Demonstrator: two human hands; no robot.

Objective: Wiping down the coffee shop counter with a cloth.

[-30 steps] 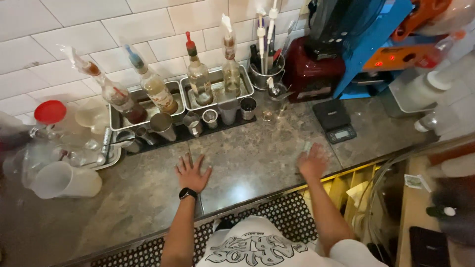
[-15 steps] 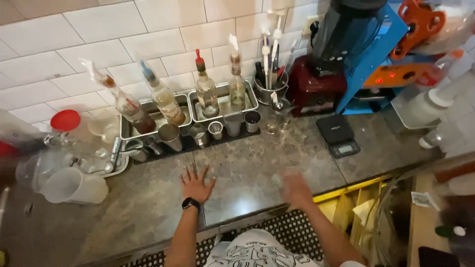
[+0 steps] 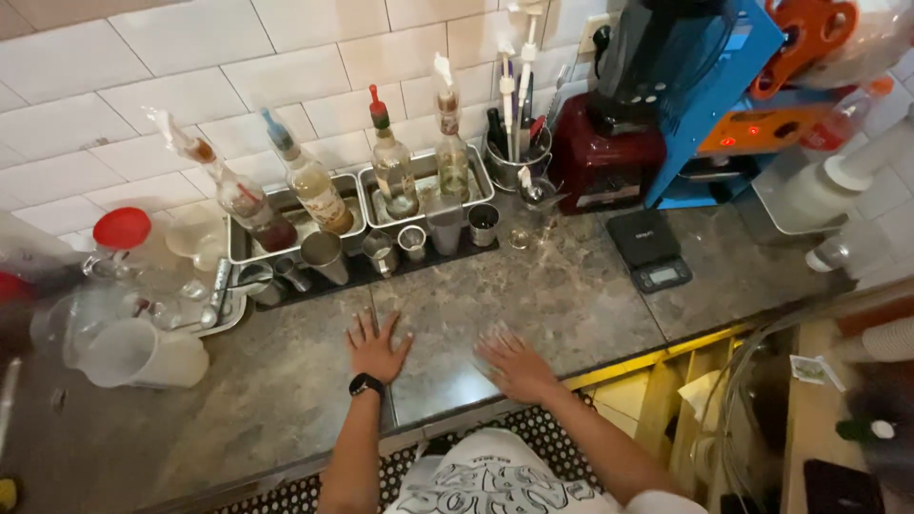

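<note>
My left hand (image 3: 376,348) lies flat on the grey stone counter (image 3: 571,295), fingers spread, a black watch on its wrist. My right hand (image 3: 514,362) rests palm down a little to the right, slightly blurred, holding nothing. Beyond both hands, several small metal cups (image 3: 400,249) stand on a black mat. Behind them two metal trays (image 3: 419,181) hold several glass bottles with pour spouts (image 3: 392,171).
A clear plastic jug (image 3: 143,354) lies at the left beside a red-lidded container (image 3: 124,233). A small black scale (image 3: 649,249) sits at the right, with a red-based blender (image 3: 619,143) and a blue machine (image 3: 724,105) behind. A metal cup of tools (image 3: 519,157) stands by the tiled wall.
My right hand has slid left along the counter, from near the scale to close beside the left hand. The left hand stays flat in place. The view has tilted slightly.
</note>
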